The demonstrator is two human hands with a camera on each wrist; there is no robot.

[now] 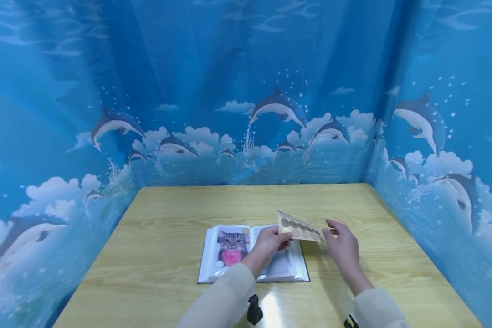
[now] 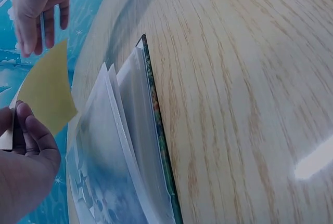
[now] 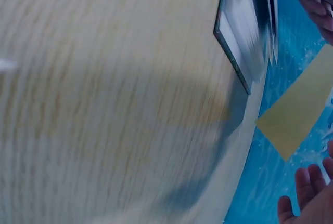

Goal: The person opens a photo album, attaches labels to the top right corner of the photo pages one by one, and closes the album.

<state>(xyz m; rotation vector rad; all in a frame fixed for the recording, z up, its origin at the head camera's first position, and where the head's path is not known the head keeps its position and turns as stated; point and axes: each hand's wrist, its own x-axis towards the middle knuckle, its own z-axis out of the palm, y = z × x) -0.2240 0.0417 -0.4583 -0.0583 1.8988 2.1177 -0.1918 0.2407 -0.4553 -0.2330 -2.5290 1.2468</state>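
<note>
My left hand (image 1: 267, 246) pinches a sheet of round brown stickers (image 1: 300, 229) by its left end, above an open photo album (image 1: 210, 241). In the left wrist view the plain yellowish back of the sheet (image 2: 49, 91) faces the camera, the left thumb and fingers (image 2: 36, 135) closed on its edge. My right hand (image 1: 344, 248) hovers by the sheet's far end, its fingers loosely extended. The right wrist view shows a gap between that hand (image 3: 309, 200) and the sheet (image 3: 299, 112). A cat picture (image 1: 232, 248) fills the album's left page; my left arm partly covers the right page.
The album lies on a wood-grain table (image 1: 168, 218). A blue curtain (image 1: 213, 150) printed with dolphins surrounds the table at the back and sides. A small tan round spot (image 1: 245, 231) shows near the top of the left page.
</note>
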